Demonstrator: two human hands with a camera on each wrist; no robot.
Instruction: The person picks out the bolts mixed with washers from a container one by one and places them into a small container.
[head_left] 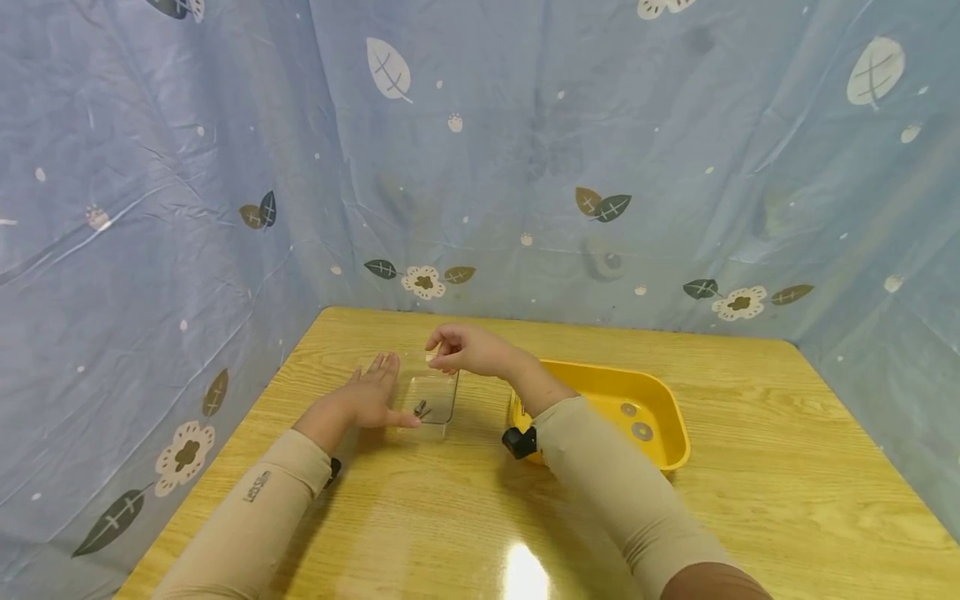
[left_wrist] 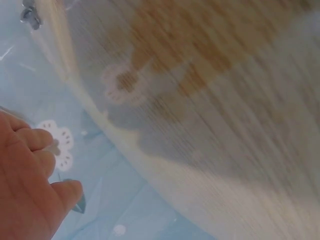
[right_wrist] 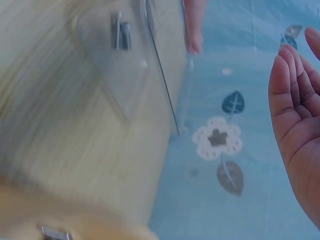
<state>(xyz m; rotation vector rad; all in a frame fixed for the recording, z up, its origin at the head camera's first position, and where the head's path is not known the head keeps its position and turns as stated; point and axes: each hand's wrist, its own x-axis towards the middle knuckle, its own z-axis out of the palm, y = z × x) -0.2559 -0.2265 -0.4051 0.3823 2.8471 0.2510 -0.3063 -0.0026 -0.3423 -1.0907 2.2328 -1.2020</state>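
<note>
Your left hand (head_left: 367, 398) lies just beside the left side of the clear box (head_left: 453, 402), fingers straight and pointing away from you, thumb stretched out along the near edge. It has hold of nothing that shows; whether the palm presses on the box wall cannot be told. Your right hand (head_left: 468, 350) hangs over the far right part of the box, fingers loosely bent, with a gap between thumb and index finger — nothing shows in that gap.

The box stands on the left part of the table (head_left: 750, 433), between your hands. On its floor, toward the near side, lie small metal parts (head_left: 420, 408); the right wrist view shows two, lying side by side.

Under your right forearm, to the right of the box and apart from it, sits the yellow tray (head_left: 615, 383). Two grey washers (head_left: 636, 432) lie flat in it, near each other, and another metal piece (right_wrist: 55, 233) shows blurred in the right wrist view. You wear beige sleeves (head_left: 258, 508) — and behind the table hangs a blue curtain (head_left: 525, 150) with leaves and flowers.
</note>
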